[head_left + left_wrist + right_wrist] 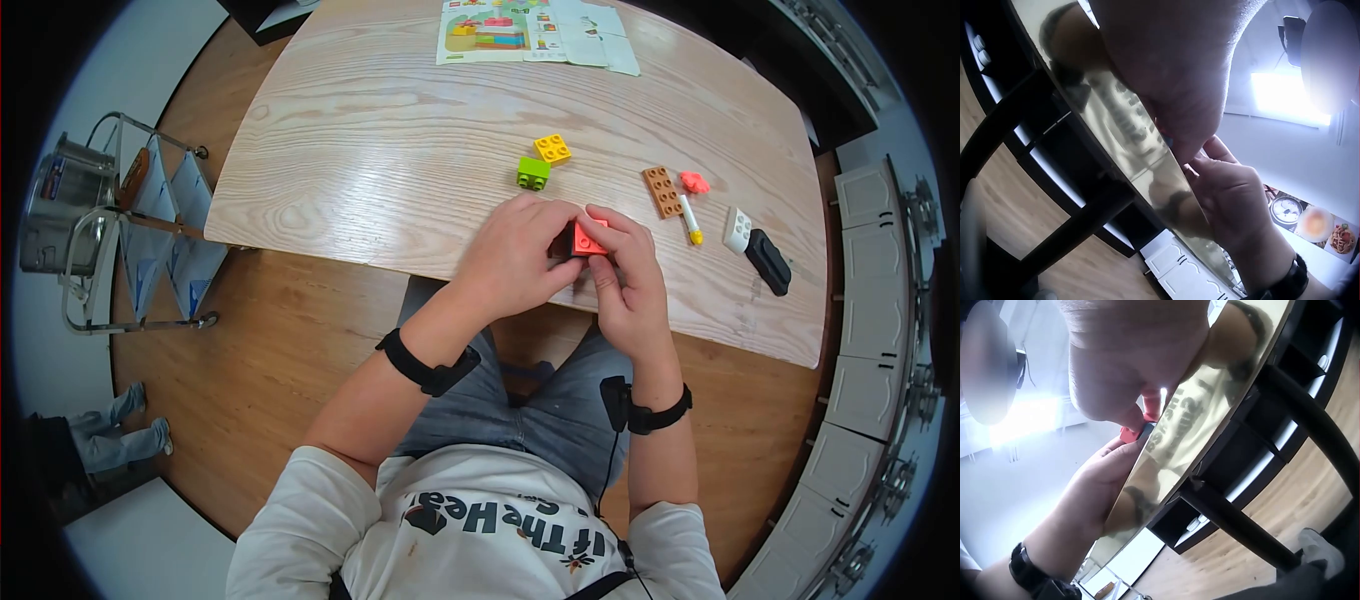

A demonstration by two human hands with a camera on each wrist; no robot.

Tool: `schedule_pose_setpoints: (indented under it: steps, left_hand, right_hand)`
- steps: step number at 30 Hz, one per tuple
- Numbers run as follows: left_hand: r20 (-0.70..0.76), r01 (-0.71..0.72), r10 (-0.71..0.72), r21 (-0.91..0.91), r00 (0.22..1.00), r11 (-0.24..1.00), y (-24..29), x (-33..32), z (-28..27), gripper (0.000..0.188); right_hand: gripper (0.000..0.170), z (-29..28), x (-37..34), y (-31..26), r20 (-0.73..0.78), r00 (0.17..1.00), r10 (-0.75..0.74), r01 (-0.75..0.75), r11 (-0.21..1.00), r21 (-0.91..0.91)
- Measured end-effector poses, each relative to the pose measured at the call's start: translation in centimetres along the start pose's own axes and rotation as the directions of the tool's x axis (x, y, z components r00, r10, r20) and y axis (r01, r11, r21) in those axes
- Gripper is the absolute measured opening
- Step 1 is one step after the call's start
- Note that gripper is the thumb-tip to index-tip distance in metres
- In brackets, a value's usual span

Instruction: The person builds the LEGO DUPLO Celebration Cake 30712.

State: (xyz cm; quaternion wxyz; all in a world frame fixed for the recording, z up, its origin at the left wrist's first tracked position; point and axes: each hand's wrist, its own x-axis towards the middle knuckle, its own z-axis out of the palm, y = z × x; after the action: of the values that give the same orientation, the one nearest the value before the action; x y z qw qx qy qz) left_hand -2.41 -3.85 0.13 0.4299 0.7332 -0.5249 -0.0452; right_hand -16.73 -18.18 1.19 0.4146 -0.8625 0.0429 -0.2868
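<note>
Both hands meet near the table's front edge around a red brick (pixel 588 240). In the head view the left hand (pixel 520 250) curls round its left side, where a dark part shows, and the right hand (pixel 628 275) pinches it from the right. The right wrist view shows the red brick (pixel 1127 434) between the fingertips, with a dark blue-grey piece against it. Fingers cover most of both pieces. Just beyond the left hand lie a green brick (pixel 533 173) and a yellow brick (pixel 552 150).
To the right lie a brown brick (pixel 662 192), a coral piece (pixel 694 182), a white stick with yellow end (pixel 691 220), a white brick (pixel 738 229) and a black object (pixel 768 262). A printed sheet (pixel 535 35) is at the far edge. A metal cart (pixel 150 225) stands left.
</note>
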Motion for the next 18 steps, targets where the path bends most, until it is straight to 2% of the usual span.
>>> schedule_pose_setpoints:
  steps: [5, 11, 18]
  left_hand:
    - [-0.021, -0.012, 0.012, 0.004, 1.000, 1.000, -0.11, -0.07, 0.12, 0.049]
    - [-0.020, -0.005, 0.005, -0.001, 1.000, 1.000, 0.03, -0.12, 0.07, 0.050]
    - [0.010, 0.001, 0.000, -0.043, 1.000, 0.999, -0.06, 0.04, -0.49, 0.048]
  right_hand:
    - [0.040, -0.22, -0.43, -0.11, 0.001, 0.997, 0.083, -0.083, 0.992, 0.095]
    - [0.034, 0.08, -0.30, -0.29, -0.068, 0.993, 0.096, -0.088, 0.990, 0.109]
    - [0.029, 0.33, -0.24, -0.25, -0.067, 0.989, 0.129, -0.122, 0.987, 0.106]
